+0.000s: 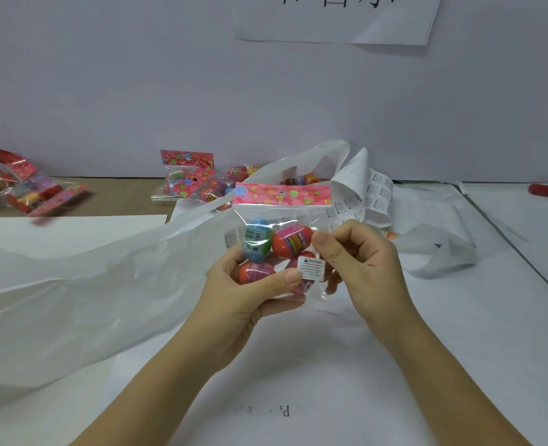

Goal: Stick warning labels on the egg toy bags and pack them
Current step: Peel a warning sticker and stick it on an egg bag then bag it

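Bag held up between both hands, label on!
Left hand (250, 297) grips the bag (282, 217) from below, thumb touching the label (312, 268); right hand (359, 262) pinches its right edge, thumb just above the label. Label sheet (379, 197) lies beyond the right hand.

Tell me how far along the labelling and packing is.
Done: a warning label sits on the held egg toy bag. In hand: left hand and right hand grip that bag, not yet packed. Left: loose bags wait by the back wall; the label sheet has stickers left.
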Tool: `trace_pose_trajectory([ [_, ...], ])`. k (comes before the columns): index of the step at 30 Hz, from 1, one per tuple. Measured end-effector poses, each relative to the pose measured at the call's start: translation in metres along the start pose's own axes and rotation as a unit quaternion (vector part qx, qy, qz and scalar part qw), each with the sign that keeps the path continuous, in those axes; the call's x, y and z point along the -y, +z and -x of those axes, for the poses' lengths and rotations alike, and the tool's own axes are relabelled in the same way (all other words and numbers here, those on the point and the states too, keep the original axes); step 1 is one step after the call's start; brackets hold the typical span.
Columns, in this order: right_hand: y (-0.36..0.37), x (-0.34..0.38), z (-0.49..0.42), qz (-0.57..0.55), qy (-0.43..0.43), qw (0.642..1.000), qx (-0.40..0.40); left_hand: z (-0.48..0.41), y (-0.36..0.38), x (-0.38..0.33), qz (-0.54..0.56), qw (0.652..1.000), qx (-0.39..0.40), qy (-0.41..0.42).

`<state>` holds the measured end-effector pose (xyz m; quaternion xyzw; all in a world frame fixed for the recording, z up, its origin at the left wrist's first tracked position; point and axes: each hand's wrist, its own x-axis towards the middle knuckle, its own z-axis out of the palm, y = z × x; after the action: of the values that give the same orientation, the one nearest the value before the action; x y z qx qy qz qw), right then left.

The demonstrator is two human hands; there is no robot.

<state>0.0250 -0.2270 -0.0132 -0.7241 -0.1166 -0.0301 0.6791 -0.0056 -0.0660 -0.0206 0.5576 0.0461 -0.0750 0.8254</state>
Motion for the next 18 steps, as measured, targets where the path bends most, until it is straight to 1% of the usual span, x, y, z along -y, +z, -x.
trace_pose_trajectory([
  [6,-0.013,0.002,-0.005,0.042,0.012,0.999,0.028,-0.002,-0.004,-0.005,-0.003,1.000,0.009,-0.025],
  [12,-0.006,-0.005,-0.007,-0.037,0.043,0.998,0.034,0.000,-0.003,-0.006,0.011,1.000,0.022,-0.007],
  [14,-0.005,-0.007,-0.006,-0.061,0.048,0.997,0.031,-0.001,-0.002,-0.007,0.024,1.000,-0.006,0.005],
  [16,-0.005,-0.007,-0.007,-0.082,0.050,0.995,0.026,-0.002,-0.003,-0.008,0.025,0.998,-0.056,0.025],
  [18,-0.005,-0.007,-0.007,-0.097,0.052,0.994,0.019,-0.003,-0.004,-0.008,0.018,0.994,-0.091,0.049],
])
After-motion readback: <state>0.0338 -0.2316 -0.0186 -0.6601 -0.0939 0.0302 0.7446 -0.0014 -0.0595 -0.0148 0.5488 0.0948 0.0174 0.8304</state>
